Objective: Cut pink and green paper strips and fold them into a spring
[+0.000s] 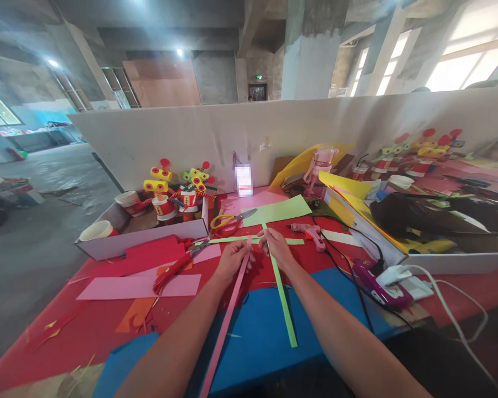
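Note:
My left hand [235,257] is closed on a long pink paper strip [229,318] near its upper end; the strip hangs toward me past the table edge. In my right hand [276,247] a green paper strip [283,301] is pinched near its top, its long end lying over blue paper [257,331]. The two hands are side by side and a little apart. Just beyond them another green strip [295,241] lies crosswise on the red table cover. A light green sheet [280,211] and yellow-handled scissors [224,221] lie farther back.
A pink glue gun [309,232] with a black cord lies right of my hands, near a purple power strip [382,284]. Red-handled scissors [172,273] rest at left on pink paper [108,288]. Paper-cup figures [164,205] stand in a white box [182,229]. A low partition [170,132] borders the back.

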`<action>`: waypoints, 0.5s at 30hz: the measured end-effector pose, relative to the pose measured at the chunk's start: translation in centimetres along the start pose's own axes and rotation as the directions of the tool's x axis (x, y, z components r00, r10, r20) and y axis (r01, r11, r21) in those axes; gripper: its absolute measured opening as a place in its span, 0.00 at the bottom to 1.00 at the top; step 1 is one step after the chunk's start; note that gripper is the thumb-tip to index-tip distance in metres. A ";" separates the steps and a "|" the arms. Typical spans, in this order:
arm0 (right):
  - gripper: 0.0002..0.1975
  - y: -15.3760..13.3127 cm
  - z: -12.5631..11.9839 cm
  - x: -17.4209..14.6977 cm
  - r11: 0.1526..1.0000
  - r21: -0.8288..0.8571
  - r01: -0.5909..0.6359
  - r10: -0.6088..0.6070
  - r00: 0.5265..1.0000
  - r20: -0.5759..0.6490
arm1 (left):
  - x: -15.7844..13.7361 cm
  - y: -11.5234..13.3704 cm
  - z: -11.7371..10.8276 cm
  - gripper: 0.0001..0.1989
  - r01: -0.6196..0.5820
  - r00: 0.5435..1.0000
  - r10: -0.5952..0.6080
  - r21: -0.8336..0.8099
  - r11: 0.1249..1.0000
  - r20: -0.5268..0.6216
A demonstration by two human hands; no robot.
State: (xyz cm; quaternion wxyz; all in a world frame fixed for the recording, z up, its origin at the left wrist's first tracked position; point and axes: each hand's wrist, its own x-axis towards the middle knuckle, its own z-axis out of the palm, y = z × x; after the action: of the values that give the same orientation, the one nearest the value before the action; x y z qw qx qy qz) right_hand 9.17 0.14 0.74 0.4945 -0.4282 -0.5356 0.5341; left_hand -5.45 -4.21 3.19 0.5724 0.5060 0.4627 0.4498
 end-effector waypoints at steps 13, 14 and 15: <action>0.12 -2.7 -8.0 1.0 0.731 -0.678 0.082 -0.314 0.922 -0.227 | 0.3 -0.4 -0.4 0.19 -0.019 1.000 0.020 -0.062 0.998 0.005; 0.12 -3.2 -9.6 0.7 0.694 -0.720 0.013 -0.306 0.910 -0.279 | 0.4 -0.4 -0.4 0.19 -0.020 1.000 0.021 -0.056 0.998 0.011; 0.12 -3.6 -11.0 0.5 0.655 -0.755 -0.035 -0.304 0.903 -0.305 | 0.4 -0.4 -0.4 0.19 -0.022 1.000 0.023 -0.049 0.999 0.017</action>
State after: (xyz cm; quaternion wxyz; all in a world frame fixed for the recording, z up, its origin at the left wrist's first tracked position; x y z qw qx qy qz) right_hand 20.22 2.01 3.72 0.4146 -0.6513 -0.6225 0.1279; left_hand -5.74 -3.77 2.74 0.5834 0.5010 0.4409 0.4629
